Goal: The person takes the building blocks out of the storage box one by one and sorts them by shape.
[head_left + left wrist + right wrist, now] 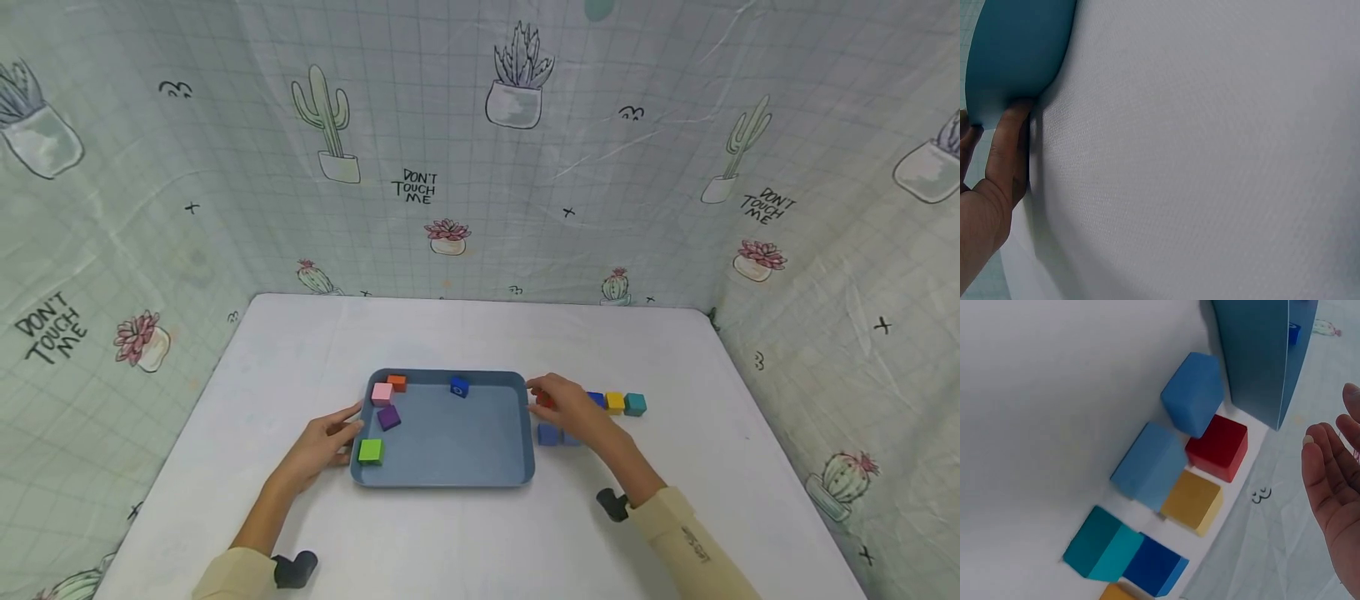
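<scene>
A shallow blue-grey tray (457, 450) lies on the table. My left hand (322, 446) holds its left side, fingers at the rim and lower edge. In the left wrist view, fingers (1005, 150) touch the tray wall (1019, 50). Inside the tray are an orange block (397, 382), a pink block (382, 394), a purple block (388, 417), a green block (371, 452) and a blue block (459, 387). My right hand (572, 407) hovers by the tray's right side, partly covering a red block (545, 401). The right wrist view shows that hand's palm (1341, 494) holding nothing.
Right of the tray stand a teal block (635, 405), a yellow block (615, 403), a dark blue block (1157, 564), a tan block (1192, 501) and two lighter blue blocks (548, 435), partly behind my right hand. A patterned cloth (465, 150) hangs behind the white table (442, 542).
</scene>
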Demonstrator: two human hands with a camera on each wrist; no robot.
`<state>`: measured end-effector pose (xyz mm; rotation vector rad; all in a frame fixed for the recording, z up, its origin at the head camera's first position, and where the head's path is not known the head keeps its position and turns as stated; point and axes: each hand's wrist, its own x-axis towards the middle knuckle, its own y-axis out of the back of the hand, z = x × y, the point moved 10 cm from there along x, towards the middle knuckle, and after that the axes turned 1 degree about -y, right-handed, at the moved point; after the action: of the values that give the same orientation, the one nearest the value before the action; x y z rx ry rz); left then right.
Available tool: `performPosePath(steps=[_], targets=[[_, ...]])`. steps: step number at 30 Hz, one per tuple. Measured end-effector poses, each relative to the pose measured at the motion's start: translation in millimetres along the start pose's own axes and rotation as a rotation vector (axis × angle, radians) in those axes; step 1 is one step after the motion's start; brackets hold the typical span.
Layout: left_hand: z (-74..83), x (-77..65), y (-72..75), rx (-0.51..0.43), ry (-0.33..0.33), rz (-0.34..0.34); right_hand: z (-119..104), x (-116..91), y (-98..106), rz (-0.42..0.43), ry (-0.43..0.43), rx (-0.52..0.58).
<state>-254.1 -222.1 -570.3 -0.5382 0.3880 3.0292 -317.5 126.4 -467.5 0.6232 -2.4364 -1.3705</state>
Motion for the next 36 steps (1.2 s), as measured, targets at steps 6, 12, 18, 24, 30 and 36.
performPosePath(steps=[6, 12, 18, 24, 30, 36], targets=[[-0.8, 0.6, 0.5, -0.010, 0.004, -0.001, -16.5, 3.7, -2.5, 0.010, 0.098, 0.018], [-1.8, 1.5, 0.1, -0.001, -0.001, -0.007, -20.6, 6.9, -10.3, -0.018, 0.094, 0.060], [-2.7, 2.4, 0.6, 0.004, -0.004, -0.005, -27.4, 13.5, -19.8, -0.029, 0.113, 0.003], [0.8, 2.4, 0.7, -0.005, -0.002, -0.002, -43.8, 19.9, -21.2, -0.034, 0.151, -0.040], [1.6, 3.6, 0.9, -0.008, -0.004, 0.000, -52.1, 22.4, -24.2, -0.037, 0.175, -0.035], [-3.8, 2.3, 1.5, 0.016, -0.004, 0.002, -55.2, 21.9, -28.6, -0.041, 0.194, -0.029]])
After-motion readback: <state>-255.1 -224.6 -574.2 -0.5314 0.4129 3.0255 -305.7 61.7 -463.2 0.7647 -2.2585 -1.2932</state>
